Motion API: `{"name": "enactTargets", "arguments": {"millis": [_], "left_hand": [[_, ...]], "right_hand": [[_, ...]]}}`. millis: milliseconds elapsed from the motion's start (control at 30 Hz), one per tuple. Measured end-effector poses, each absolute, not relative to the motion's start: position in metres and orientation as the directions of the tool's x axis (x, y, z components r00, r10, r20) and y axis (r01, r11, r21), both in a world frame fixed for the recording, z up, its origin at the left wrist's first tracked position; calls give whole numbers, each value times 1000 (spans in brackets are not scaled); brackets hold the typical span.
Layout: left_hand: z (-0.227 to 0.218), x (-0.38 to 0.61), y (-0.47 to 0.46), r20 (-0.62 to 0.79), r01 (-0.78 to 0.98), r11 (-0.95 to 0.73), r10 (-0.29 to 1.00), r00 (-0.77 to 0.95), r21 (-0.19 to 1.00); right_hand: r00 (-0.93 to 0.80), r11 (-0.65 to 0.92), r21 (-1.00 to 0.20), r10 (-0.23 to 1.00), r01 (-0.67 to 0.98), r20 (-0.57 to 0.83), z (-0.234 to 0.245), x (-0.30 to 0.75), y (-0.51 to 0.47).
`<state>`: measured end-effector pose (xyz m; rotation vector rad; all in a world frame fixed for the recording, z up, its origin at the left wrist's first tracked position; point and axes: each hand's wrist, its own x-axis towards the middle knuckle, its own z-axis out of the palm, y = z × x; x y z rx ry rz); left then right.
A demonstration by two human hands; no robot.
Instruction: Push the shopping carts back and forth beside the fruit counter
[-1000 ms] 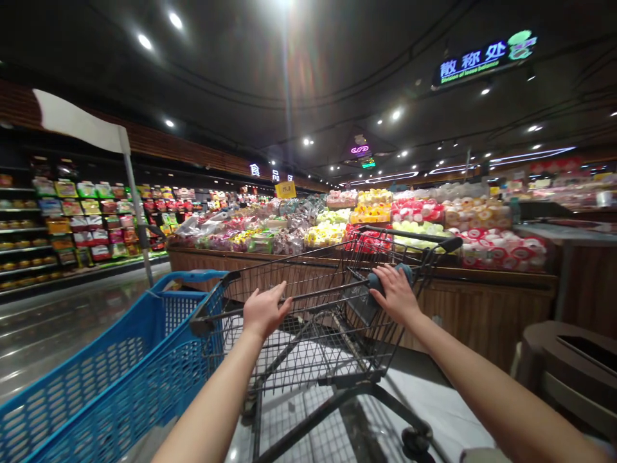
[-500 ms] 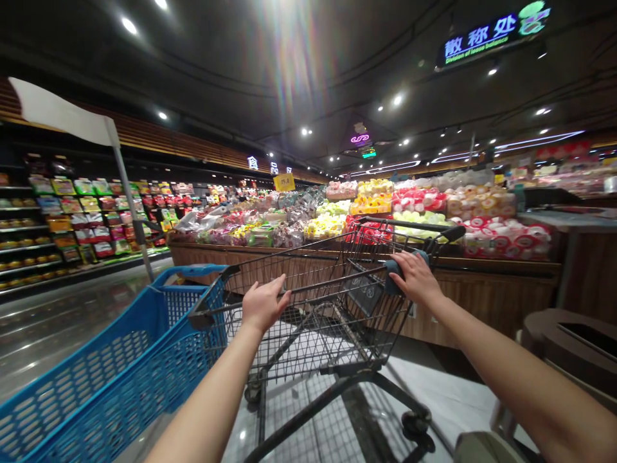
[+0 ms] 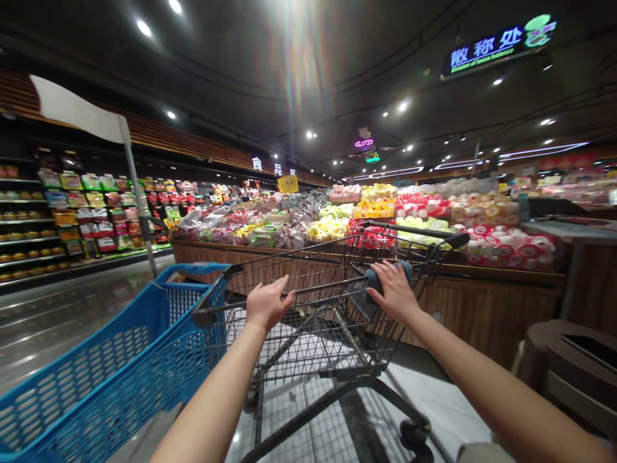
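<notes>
A black wire shopping cart (image 3: 313, 350) stands in front of me, side-on. My left hand (image 3: 268, 305) is closed over its near top rail, with the fingertips partly hidden behind it. Farther right along that same rail, my right hand (image 3: 393, 290) presses a blue-grey cloth (image 3: 373, 281) around the bar, its fingers curled over the fabric. The cart's push handle (image 3: 414, 231) is beyond and above my right hand. Inside the cart basket I see only wire mesh and a dark panel.
A blue plastic cart (image 3: 96, 379) adjoins on the left, beside a pole with a white flag (image 3: 80, 112). Behind stands a wood-sided counter (image 3: 496, 296) heaped with packaged goods. At right, a phone-like dark object (image 3: 590, 350) lies on a brown round top (image 3: 544, 334).
My right hand and the cloth have slid left along the rail, closer to my left hand. The left hand keeps its place on the rail. The view has shifted slightly.
</notes>
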<state>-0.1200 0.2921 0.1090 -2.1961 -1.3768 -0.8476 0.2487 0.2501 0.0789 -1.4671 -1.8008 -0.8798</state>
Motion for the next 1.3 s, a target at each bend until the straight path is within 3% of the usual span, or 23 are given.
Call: {"name": "enactTargets", "arguments": {"millis": [300, 567, 833, 1300], "left_hand": [[108, -124, 292, 683, 884, -465, 633, 364, -40], [108, -124, 291, 695, 879, -476, 619, 366, -38], [108, -119, 292, 712, 895, -445, 629, 314, -1], [110, -121, 288, 707, 892, -452, 631, 319, 2]], "right_hand": [[-249, 208, 156, 565, 966, 787, 85, 274, 248], [-157, 96, 125, 564, 988, 810, 86, 329, 252], [-54, 15, 55, 546, 998, 836, 83, 307, 256], [-246, 239, 128, 575, 963, 780, 89, 214, 250]]}}
